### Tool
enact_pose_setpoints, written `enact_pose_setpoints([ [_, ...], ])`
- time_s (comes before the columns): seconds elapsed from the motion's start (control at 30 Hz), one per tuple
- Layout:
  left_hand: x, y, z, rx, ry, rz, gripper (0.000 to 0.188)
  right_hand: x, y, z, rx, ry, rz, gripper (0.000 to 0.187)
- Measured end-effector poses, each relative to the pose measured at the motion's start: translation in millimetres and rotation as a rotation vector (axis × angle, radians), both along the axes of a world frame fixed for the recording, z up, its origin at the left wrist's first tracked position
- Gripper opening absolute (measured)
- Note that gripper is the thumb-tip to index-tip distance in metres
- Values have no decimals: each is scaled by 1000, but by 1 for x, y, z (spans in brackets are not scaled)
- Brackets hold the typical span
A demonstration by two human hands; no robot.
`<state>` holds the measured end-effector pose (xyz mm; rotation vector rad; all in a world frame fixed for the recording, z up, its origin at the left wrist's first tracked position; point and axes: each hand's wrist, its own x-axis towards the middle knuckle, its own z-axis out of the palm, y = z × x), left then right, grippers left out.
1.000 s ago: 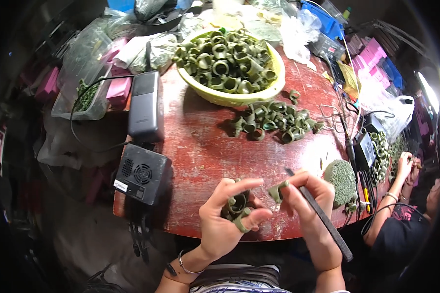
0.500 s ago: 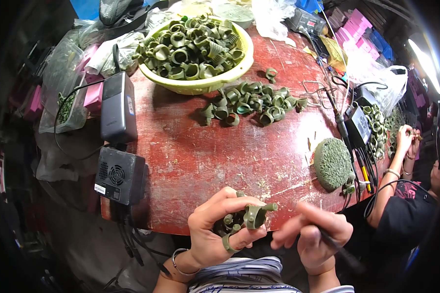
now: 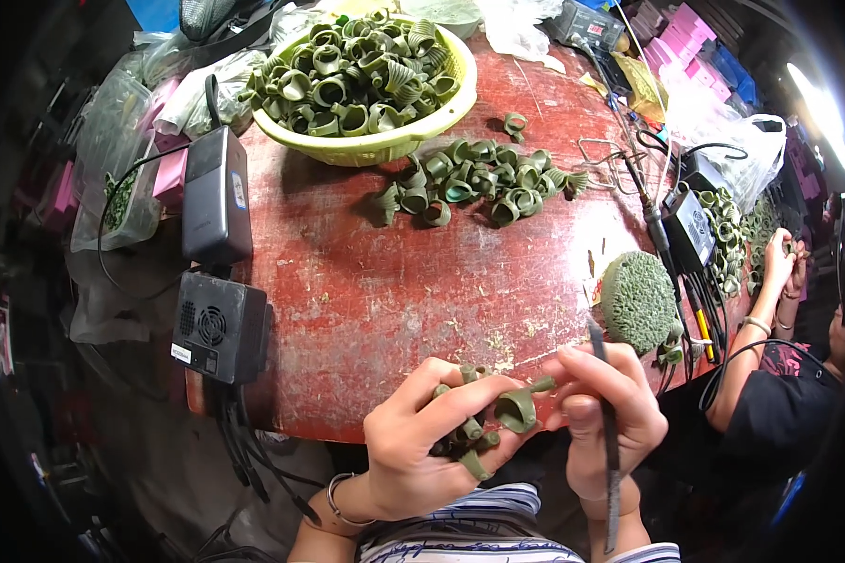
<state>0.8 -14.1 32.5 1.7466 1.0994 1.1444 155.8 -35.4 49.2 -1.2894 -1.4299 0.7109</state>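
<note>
Low in the middle, my left hand (image 3: 418, 446) is closed round several olive-green rings (image 3: 471, 433) that look like wax. One green ring (image 3: 514, 413) stands out at its fingertips, a short stub pointing up to the right. My right hand (image 3: 620, 413), close beside it, grips a thin, dark flat file (image 3: 612, 469), which is nearly upright and runs from above the fingers down past the wrist. Its fingertips are near the ring's stub; whether they touch it I cannot tell. The rings deeper in the left hand are partly hidden by its fingers.
A yellow-green basket (image 3: 366, 148) heaped with green rings stands on the red table (image 3: 385, 281), a loose pile of rings (image 3: 479, 183) beside it. At right lie a rough green block (image 3: 638, 302) and cables. Black boxes (image 3: 218, 324) line the left edge. Another person (image 3: 770, 375) works at far right.
The file has swung upright in my right hand, which has come closer to the ring at my left fingertips. That ring has turned and shifted slightly right. The table view has shifted a little.
</note>
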Motion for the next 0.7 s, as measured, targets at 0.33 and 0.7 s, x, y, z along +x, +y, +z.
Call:
enact_pose_setpoints([
  [0.33,2,7,-2,-13,-22,88,37,-4,7,-10,-151,149,24,17],
  [0.7,-2,11,-25,-425,-669,61,25,3,87,-11,206,-492,-89,15],
])
